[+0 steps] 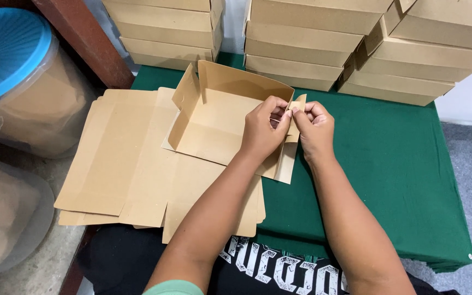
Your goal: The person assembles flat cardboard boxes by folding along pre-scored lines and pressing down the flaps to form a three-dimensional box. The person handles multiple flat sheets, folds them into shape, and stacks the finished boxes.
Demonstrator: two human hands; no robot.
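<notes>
1. Step in hand, as judged: folding the right wall of a half-formed cardboard box point(214, 117), which sits mid-table on the green cloth point(389, 164).
2. Left hand point(262, 131) and right hand point(313, 127): fingertips pinch the corner tab point(297, 106).
3. Next move likely calls for tucking that tab.
4. Flat blanks point(121, 169) overhang the table's left edge; finished boxes point(301, 43) line the far edge; bare cloth lies right.

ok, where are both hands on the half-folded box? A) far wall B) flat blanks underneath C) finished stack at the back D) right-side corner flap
D: the left hand and right hand pinch together at the corner flap on the right side of the half-folded box.
</notes>
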